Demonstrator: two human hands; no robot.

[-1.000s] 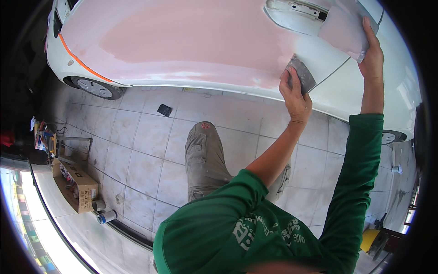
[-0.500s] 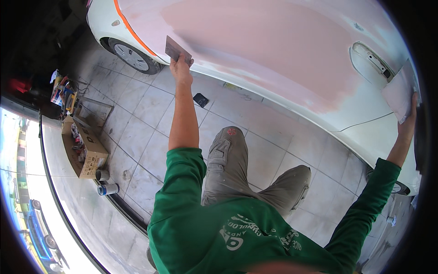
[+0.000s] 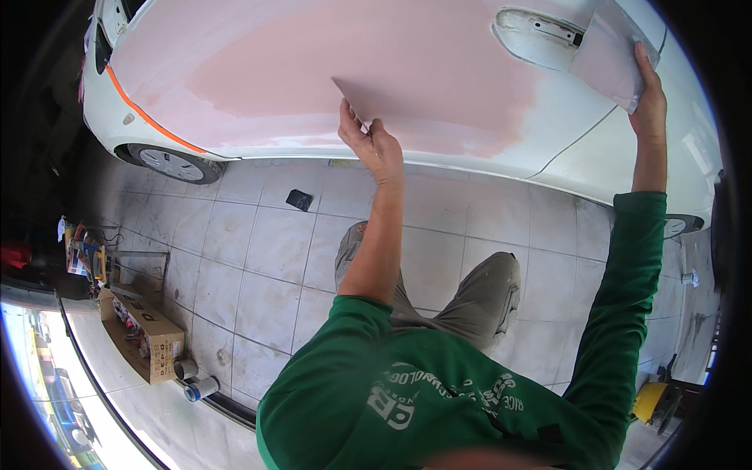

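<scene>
In my left hand (image 3: 373,145) a thin, flat filler spreader (image 3: 352,102) is gripped, seen nearly edge-on. Its blade stands against or very close to the pink-coated side of a white car (image 3: 439,70); contact is hard to tell. A smooth pinkish filler patch covers much of that panel, with paler smears round its border. Out to the right, my right hand (image 3: 650,102) grips a flat, pale pinkish-grey sheet (image 3: 611,61) by its edge. That sheet overlaps the right end of an uncovered door-handle recess (image 3: 540,35).
A dark square piece (image 3: 298,200) lies on the tiled floor (image 3: 270,251). At left stand a cardboard box (image 3: 164,356) with crumpled stuff inside, cans (image 3: 202,388) and piled tools (image 3: 86,254). Another pale car body (image 3: 133,423) lies behind me; something yellow (image 3: 648,401) is at lower right.
My left hand has brought the spreader rightward along the car, from the front part to mid-panel, and tilted it. My view has turned; the right hand still holds the sheet.
</scene>
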